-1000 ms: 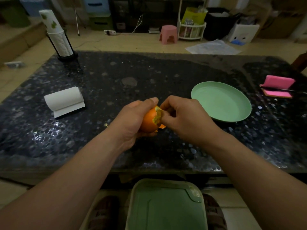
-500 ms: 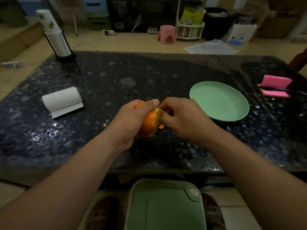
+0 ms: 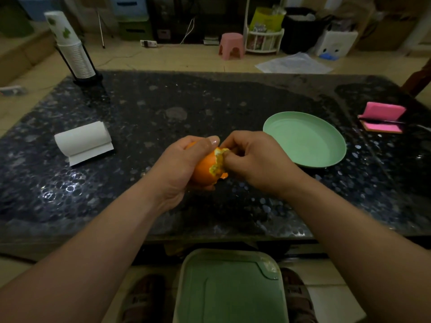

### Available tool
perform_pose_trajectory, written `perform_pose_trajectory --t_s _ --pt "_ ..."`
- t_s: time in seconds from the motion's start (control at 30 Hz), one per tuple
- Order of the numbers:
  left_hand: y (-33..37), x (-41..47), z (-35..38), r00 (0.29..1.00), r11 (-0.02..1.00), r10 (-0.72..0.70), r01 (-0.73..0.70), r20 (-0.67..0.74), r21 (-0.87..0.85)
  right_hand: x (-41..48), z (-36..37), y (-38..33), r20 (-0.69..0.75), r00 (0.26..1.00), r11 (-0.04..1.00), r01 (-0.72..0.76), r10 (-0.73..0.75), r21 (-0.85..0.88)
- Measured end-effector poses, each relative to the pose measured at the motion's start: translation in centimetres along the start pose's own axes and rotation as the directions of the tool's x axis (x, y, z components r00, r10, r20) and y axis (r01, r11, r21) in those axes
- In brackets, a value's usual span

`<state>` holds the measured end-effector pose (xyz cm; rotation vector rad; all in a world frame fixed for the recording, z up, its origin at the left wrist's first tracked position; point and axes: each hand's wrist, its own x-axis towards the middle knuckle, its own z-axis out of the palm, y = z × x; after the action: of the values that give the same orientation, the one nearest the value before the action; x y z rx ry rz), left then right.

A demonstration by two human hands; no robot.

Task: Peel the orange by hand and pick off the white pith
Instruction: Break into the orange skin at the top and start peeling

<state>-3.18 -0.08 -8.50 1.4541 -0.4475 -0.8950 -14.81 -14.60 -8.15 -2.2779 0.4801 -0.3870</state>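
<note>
An orange (image 3: 205,170) is held above the dark speckled table (image 3: 210,108), near its front middle. My left hand (image 3: 179,166) grips it from the left, thumb over the top. My right hand (image 3: 254,159) pinches a torn flap of peel (image 3: 219,157) at the orange's right side; the flap shows its pale, ragged inner edge. Much of the fruit is hidden by both hands.
A pale green plate (image 3: 305,138) lies to the right of my hands. A white paper roll (image 3: 84,142) sits at the left, a stack of paper cups (image 3: 74,47) at the far left corner, pink pads (image 3: 382,117) at the far right. A green bin (image 3: 231,287) stands below the table's front edge.
The peel flap has lifted further from the orange, showing more pale inner edge. Both hands stay in nearly the same spot.
</note>
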Motion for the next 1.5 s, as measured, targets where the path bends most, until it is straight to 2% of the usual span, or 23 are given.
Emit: perform_pose_trajectory --t_s 0.13,0.23,0.33,0.43,0.57,0.67,0.77,0.8,0.83,0.87,0.9,0.93,0.97,1.0,1.03,1.07,1.2,1.27,1.33,1.37,1.5 --pt "0.4 0.0 -0.4 0.999 0.996 0.004 -0.001 0.037 -0.093 0.1 -0.3 0.1 0.034 0.998 0.954 -0.058 0.05 0.295" --pt "0.4 0.0 -1.2 0.995 0.983 -0.029 0.046 0.099 -0.177 0.2 -0.2 0.1 0.11 0.986 0.807 -0.163 0.122 0.567" --pt "0.1 0.2 -1.8 0.985 0.966 -0.074 0.11 0.157 -0.234 0.3 0.5 -0.4 0.192 0.966 0.618 -0.26 0.175 0.742" --pt "-0.4 0.5 -2.3 0.967 0.945 -0.082 0.153 0.243 -0.29 0.4 1.1 -0.7 0.284 0.943 0.46 -0.332 0.172 0.824" --pt "-0.9 0.8 -3.0 0.939 0.914 -0.086 0.206 0.332 -0.348 0.6 1.8 -0.5 0.358 0.928 0.363 -0.369 0.101 0.855" --pt "-1.0 0.8 -3.3 0.913 0.88 -0.059 0.239 0.405 -0.41 0.7 2.0 -0.6 0.415 0.907 0.244 -0.421 0.077 0.874" --pt "-0.9 0.9 -4.0 0.889 0.821 -0.023 0.278 0.458 -0.498 1.3 2.0 -0.2 0.403 0.909 0.047 -0.409 0.104 0.911" --pt "-0.8 0.9 -4.1 0.889 0.807 -0.015 0.281 0.457 -0.52 1.6 1.8 0.1 0.38 0.911 0.031 -0.39 0.159 0.92" --pt "-0.6 0.9 -4.1 0.9 0.804 -0.017 0.271 0.435 -0.529 1.9 1.7 0.7 0.347 0.908 0.122 -0.382 0.234 0.916" --pt "-0.6 0.9 -4.1 0.92 0.812 -0.035 0.254 0.389 -0.526 2.3 1.9 1.5 0.298 0.902 0.317 -0.394 0.313 0.863" --pt "-0.5 1.0 -3.9 0.942 0.827 -0.063 0.235 0.33 -0.511 2.5 2.1 2.2 0.221 0.9 0.56 -0.411 0.377 0.72" --pt "-0.5 1.0 -3.6 0.958 0.841 -0.092 0.221 0.272 -0.495 2.5 2.5 2.9 0.122 0.907 0.775 -0.41 0.404 0.48" --pt "-0.5 1.0 -3.3 0.967 0.849 -0.116 0.214 0.225 -0.484 2.5 3.0 3.6 0.037 0.927 0.903 -0.371 0.372 0.215" --pt "-0.6 1.0 -3.1 0.972 0.851 -0.134 0.211 0.191 -0.481 2.4 3.6 4.1 0.004 0.95 0.95 -0.313 0.313 0.004" --pt "-0.7 1.1 -2.9 0.976 0.849 -0.145 0.207 0.163 -0.486 2.2 4.0 4.3 0.005 0.965 0.958 -0.26 0.263 -0.117" --pt "-0.7 1.1 -2.7 0.979 0.844 -0.149 0.201 0.141 -0.498 2.1 4.3 4.3 0.014 0.97 0.959 -0.236 0.241 -0.155" --pt "-0.9 1.1 -2.5 0.989 0.834 -0.118 0.148 0.09 -0.531 1.6 3.6 3.1 -0.082 0.969 0.963 -0.24 0.232 -0.119" --pt "-0.9 1.3 -2.5 0.995 0.833 -0.082 0.097 0.052 -0.544 0.7 2.7 1.5 -0.073 0.954 0.956 -0.286 0.291 0.064" --pt "-0.6 1.5 -2.4 1.0 0.847 -0.022 0.028 0.018 -0.531 -0.5 2.0 -0.6 0.069 0.928 0.853 -0.364 0.366 0.374" --pt "-0.5 1.6 -2.2 1.0 0.856 0.015 -0.013 -0.001 -0.516 -1.0 1.7 -1.5 0.136 0.918 0.79 -0.391 0.373 0.473" --pt "-0.5 1.7 -1.4 0.992 0.876 0.116 -0.128 -0.054 -0.466 -1.8 1.6 -2.9 0.219 0.915 0.719 -0.402 0.339 0.567"
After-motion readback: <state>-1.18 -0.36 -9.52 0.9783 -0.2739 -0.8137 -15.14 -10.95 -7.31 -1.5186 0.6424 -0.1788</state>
